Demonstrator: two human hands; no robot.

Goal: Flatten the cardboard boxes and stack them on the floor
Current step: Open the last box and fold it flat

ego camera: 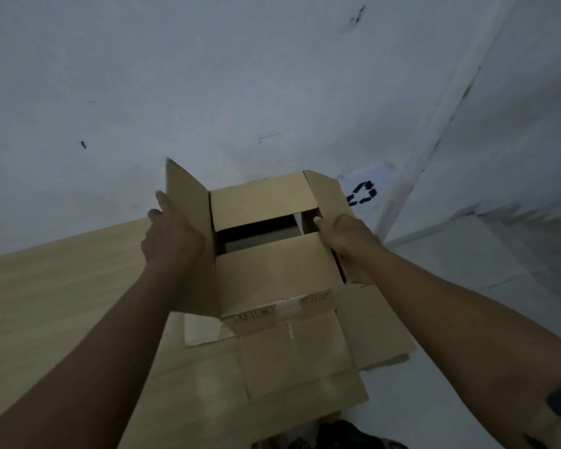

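Observation:
A brown cardboard box (pixel 272 270) is held up in front of me, its flaps partly open with a dark gap in the middle. My left hand (pixel 175 234) presses flat against the box's raised left flap, fingers spread. My right hand (pixel 347 236) grips the right flap, thumb on its inner edge. Below the box, flattened cardboard pieces (pixel 305 361) lie stacked on the floor.
A light wooden surface (pixel 55 296) fills the lower left. A white wall (pixel 240 76) rises behind, meeting another wall at a corner on the right. A white sheet with a recycling symbol (pixel 363 192) sits beside the box. A dark shoe (pixel 337 435) shows at the bottom edge.

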